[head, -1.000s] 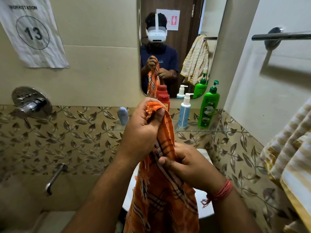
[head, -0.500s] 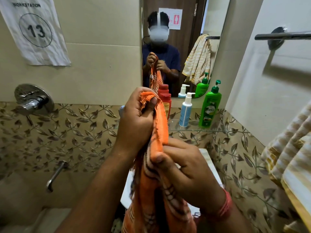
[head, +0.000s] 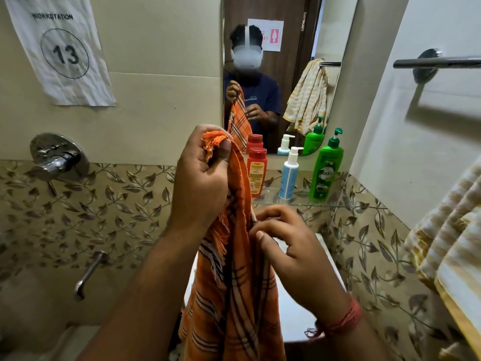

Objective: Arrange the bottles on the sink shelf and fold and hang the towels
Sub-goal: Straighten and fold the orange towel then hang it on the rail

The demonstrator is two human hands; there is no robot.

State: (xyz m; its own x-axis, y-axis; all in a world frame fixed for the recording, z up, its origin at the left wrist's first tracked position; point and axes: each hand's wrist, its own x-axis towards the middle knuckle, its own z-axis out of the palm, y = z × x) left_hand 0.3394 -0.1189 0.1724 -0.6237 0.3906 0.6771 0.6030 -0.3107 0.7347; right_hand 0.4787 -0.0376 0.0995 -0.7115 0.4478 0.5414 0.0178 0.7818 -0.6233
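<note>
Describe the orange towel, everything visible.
The orange towel looks like thin woven cotton, orange with dark and pale plaid stripes and a frayed fringe at its ends. It hangs bunched and vertical in front of the sink, not yet folded flat. The left hand pinches its fringed top corner between thumb and fingers, holding it up. The right hand sits lower at its right edge, fingers curled at the cloth; a firm grip cannot be confirmed. Its lower end runs out of frame.
</note>
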